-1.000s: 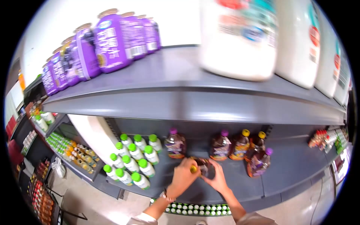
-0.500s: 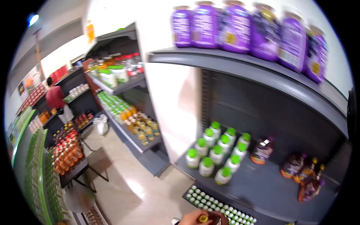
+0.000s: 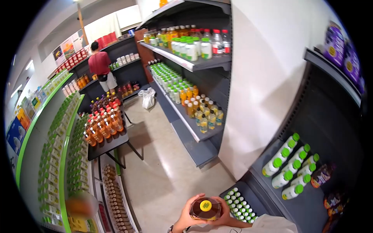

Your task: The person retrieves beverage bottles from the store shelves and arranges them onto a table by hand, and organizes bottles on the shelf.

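This is a shop, by the look of it a small grocery or drinks store. Dark shelves [image 3: 202,155] stand against the walls, and green-edged racks [image 3: 54,136] run down the left, packed with rows of the same bottles over and over. A black table [image 3: 110,145] in the aisle carries a block of red-capped bottles [image 3: 103,126]. White bottles with green caps [image 3: 289,165] line up on the right, purple jugs [image 3: 335,48] above them. Posters [image 3: 64,50] hang on the far wall, and a person [image 3: 101,68] in a red top stands by the shelves there.
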Motion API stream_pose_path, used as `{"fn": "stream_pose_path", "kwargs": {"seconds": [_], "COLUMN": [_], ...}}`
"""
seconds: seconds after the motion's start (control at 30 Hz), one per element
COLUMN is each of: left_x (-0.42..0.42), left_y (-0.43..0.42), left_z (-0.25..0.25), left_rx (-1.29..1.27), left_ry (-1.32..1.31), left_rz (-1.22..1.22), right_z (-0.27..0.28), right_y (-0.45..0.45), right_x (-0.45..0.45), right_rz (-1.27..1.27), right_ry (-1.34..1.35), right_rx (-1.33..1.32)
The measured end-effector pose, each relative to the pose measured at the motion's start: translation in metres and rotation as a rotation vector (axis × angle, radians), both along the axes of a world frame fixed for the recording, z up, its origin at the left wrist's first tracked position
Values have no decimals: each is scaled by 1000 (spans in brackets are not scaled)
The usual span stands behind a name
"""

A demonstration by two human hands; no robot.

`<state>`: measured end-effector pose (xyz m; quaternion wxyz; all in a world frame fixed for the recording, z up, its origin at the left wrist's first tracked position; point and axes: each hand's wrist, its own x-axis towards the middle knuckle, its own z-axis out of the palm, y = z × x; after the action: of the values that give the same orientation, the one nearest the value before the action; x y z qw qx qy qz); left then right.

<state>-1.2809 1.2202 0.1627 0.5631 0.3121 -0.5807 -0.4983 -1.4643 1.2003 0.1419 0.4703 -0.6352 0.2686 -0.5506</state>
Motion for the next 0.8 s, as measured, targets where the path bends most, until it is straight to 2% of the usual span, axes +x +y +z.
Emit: {"fn": "stream_pose_path", "kwargs": {"seconds": [0.07,0.13,0.2,0.3,0.4,0.43,0.53,0.67,0.7,0.8], "left_x": [9,23,33,46,78,101,140,190,203,221], "left_y": [-15,-23,-38,-72,-124,-141,-201,-275,-291,-315], "left_z": [-11,-35,-49,-60,-64,-80,-40,-15,-12,-13], "left_rx": [-27,4,73,143,97,28,-68,-186,-213,-176], "left_ry": [87,56,115,239,266,178,31,-160,-235,-243], "left_rz": [52,199,263,309,337,358,349,350,365,440], "right_z": [2,-8,10,-31,-38,-56,-36,-22,-24,-38], "right_y": [-14,-40,-62,-109,-159,-186,-244,-315,-329,-366], "right_x": [23,35,53,80,118,124,158,208,218,241], "right_rz": [55,179,245,347,336,378,336,433,421,445], "right_ry": [-94,-63,-31,-79,-75,8,77,-132,-143,-74], "right_rx": [29,72,183,190,177,115,67,165,169,137]}}
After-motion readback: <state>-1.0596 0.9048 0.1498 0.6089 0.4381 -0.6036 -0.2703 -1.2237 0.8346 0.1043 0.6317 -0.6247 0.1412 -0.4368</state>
